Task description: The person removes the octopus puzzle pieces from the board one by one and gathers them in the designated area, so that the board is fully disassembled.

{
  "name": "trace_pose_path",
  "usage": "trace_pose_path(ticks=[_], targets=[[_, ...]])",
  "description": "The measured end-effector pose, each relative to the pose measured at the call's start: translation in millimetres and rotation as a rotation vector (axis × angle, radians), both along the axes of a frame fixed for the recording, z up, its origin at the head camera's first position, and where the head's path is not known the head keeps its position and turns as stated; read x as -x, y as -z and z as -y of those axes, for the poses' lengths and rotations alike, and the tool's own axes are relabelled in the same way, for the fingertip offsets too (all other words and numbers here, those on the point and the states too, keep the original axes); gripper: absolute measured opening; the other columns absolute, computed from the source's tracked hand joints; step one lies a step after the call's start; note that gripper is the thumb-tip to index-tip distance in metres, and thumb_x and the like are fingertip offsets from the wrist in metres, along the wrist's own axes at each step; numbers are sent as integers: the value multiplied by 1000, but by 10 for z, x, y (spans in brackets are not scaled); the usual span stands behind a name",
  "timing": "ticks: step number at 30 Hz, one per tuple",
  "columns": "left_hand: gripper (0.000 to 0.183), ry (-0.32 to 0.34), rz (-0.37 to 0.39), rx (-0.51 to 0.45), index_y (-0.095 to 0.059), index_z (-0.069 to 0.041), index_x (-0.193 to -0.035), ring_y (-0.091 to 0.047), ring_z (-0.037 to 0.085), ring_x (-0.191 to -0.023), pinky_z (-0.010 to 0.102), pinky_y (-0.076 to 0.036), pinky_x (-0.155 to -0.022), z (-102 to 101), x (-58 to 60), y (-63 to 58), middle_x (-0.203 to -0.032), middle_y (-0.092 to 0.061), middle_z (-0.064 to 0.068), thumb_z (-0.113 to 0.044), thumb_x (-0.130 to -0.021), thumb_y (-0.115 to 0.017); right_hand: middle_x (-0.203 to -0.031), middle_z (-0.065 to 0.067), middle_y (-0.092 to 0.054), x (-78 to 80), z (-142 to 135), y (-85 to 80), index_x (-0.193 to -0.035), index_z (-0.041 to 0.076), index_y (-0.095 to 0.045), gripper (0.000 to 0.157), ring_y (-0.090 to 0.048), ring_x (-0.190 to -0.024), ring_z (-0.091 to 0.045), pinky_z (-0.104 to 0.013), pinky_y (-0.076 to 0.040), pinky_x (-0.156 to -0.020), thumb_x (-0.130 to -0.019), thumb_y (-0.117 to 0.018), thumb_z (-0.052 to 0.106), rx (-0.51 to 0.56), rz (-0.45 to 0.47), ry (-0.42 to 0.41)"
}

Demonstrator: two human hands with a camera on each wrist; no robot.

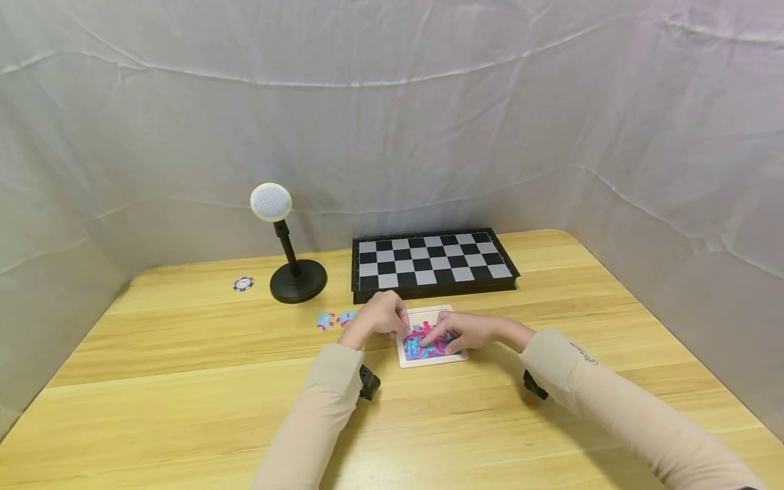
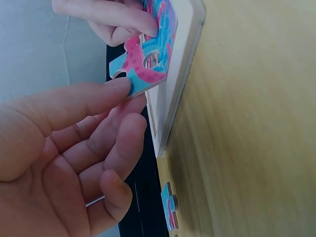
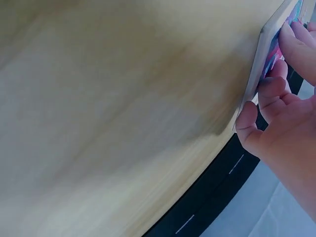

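My left hand (image 1: 381, 314) pinches a blue and pink jigsaw piece (image 2: 132, 61) between thumb and forefinger, tilted at the left edge of a pale puzzle tray (image 1: 436, 361). Its other fingers are loosely bent in the left wrist view. Joined pieces with a pink and blue picture (image 1: 414, 348) fill the near part of the tray. My right hand (image 1: 470, 331) rests over the tray's right side, its extended forefinger touching the picture. In the right wrist view, the right fingers lie along the edge of the tray (image 3: 255, 74).
Two loose jigsaw pieces, one the outer piece (image 1: 325, 321), lie left of my left hand. Behind the tray sits a black-and-white chessboard case (image 1: 429, 262). A microphone-like object on a round black stand (image 1: 298, 280) and a poker chip (image 1: 243, 284) stand farther left.
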State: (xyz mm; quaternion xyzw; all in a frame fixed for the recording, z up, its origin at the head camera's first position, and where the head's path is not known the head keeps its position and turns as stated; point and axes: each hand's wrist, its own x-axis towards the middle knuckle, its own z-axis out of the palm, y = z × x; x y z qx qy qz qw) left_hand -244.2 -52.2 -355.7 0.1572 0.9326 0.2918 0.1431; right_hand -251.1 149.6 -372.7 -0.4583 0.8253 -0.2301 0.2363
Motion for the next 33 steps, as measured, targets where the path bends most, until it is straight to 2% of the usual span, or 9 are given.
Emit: trace_pose_path(ticks=[7, 17, 22, 27, 33], targets=[[14, -17, -8, -25, -61, -7, -63, -48, 13, -48, 20, -39, -46, 13, 30, -13, -59, -57, 3, -3, -73, -71, -85, -1, -43, -1, 6, -14, -118, 12, -60, 37, -38, -80, -18, -26, -34, -69, -82, -60, 3, -37, -24, -7], [9, -48, 21, -100, -63, -4, -68, -56, 17, -55, 20, -41, -49, 100, 24, -18, -63, -58, 2, -2, -75, -68, -84, -2, -43, 21, -2, -4, -118, 14, -60, 37, -38, -78, -17, -25, -34, -68, -82, -61, 5, -61, 9, 21], [6, -93, 41, -144, -65, -3, -72, -56, 16, -55, 19, -40, -47, 147, 8, -9, -63, -60, 4, -1, -78, -66, -84, -2, -43, 16, 6, -18, -118, 13, -60, 36, -38, -77, -17, -25, -34, -67, -82, -60, 5, -56, 31, 24], [6, -119, 54, -178, -66, -1, -74, -55, 14, -52, 21, -44, -49, 190, 4, 3, -62, -60, 5, -2, -80, -64, -84, -2, -44, 21, 7, -14, -119, 12, -59, 37, -38, -76, -17, -24, -35, -66, -83, -60, 3, -43, 35, 31], [6, -136, 70, -222, -66, -1, -75, -54, 14, -53, 23, -45, -51, 263, -4, 23, -63, -60, 5, -2, -80, -64, -85, -2, -47, 45, -20, 11, -124, 4, -52, 48, -40, -74, -15, -23, -37, -66, -78, -64, 4, -12, 36, 53]])
